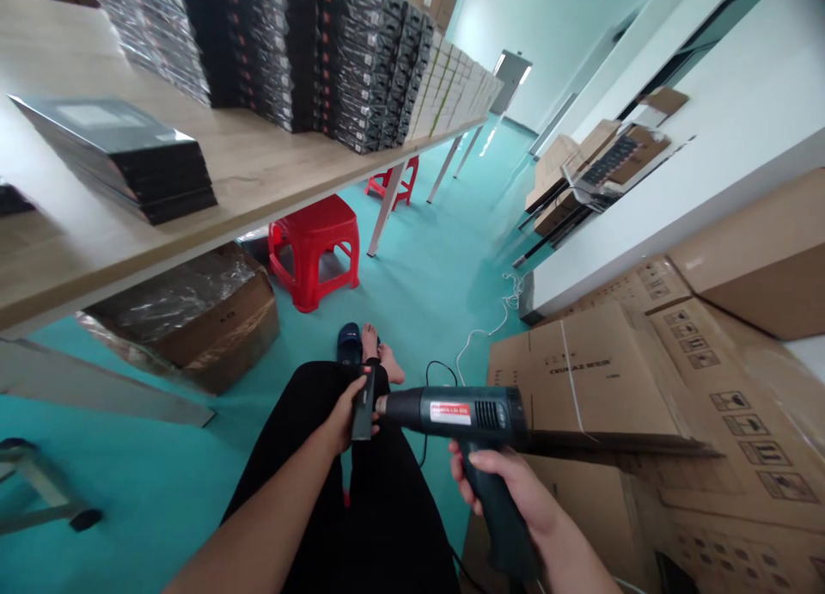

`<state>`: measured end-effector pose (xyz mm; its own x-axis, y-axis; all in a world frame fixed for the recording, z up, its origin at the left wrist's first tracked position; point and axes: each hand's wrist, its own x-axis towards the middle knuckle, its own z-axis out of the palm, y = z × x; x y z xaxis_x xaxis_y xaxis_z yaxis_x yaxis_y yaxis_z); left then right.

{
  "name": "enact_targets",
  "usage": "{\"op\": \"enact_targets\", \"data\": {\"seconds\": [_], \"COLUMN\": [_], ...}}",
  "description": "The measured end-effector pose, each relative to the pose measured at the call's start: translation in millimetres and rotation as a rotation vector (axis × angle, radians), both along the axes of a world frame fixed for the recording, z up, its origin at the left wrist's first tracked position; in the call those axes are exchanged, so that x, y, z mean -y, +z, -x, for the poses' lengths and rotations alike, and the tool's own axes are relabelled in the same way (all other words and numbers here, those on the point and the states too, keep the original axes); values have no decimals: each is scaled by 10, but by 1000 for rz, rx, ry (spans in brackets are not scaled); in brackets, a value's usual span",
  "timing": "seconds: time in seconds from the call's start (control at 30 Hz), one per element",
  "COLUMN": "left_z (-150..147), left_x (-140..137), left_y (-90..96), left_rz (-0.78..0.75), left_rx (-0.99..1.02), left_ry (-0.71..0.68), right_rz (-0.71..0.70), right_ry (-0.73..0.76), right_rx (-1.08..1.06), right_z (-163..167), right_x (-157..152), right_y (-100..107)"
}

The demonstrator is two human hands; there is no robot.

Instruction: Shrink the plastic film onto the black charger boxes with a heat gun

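My right hand (pixel 499 478) is wrapped round the grip of a dark green heat gun (pixel 473 412) with a red and white label. The gun lies level, its nozzle pointing left. Close to the nozzle tip, my left hand (pixel 341 415) is closed on a slim dark box (pixel 363 409), held on edge above my lap. Whether the nozzle touches the box, I cannot tell. Below the box, a thin strip with a red end lies against my black trousers (pixel 380 525).
On the wooden table (pixel 258 173) stand a short stack of dark boxes (pixel 148 160) and tall stacks of wrapped boxes (pixel 361 61). Beneath are a red stool (pixel 315 246) and an open carton (pixel 199 319). Large cartons (pixel 593 379) line my right. Cables cross the floor.
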<state>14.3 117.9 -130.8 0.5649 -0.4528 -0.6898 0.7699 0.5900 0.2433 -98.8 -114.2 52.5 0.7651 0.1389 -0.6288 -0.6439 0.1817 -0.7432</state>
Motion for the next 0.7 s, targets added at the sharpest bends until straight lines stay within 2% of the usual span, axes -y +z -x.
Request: {"op": "enact_targets", "data": {"seconds": [0.07, 0.13, 0.23, 0.3, 0.37, 0.43, 0.5, 0.63, 0.7], "left_z": [-49, -91, -101, -78, -51, -33, -30, -48, -63], "left_x": [-53, -87, -90, -78, -73, -80, -92, -108, -114], "left_y": [95, 165, 228, 263, 299, 334, 358, 352, 324], "left_rz": [48, 132, 221, 243, 228, 187, 147, 103, 100], "left_rx": [37, 74, 66, 44, 30, 37, 52, 84, 94], "left_ry": [48, 107, 109, 58, 30, 38, 53, 112, 136], "right_rz": [-34, 0, 103, 85, 9, -48, -29, 80, 49], "right_ry": [85, 89, -73, -187, -146, 3, 86, -85, -52], "right_rx": [-37, -31, 34, 84, 99, 77, 68, 145, 115], "right_z": [111, 145, 43, -66, -152, -204, -242, -252, -169], "right_x": [62, 63, -43, -142, -229, -287, -316, -305, -275], "right_y": [34, 9, -103, -157, -149, -92, -27, 22, 17]}}
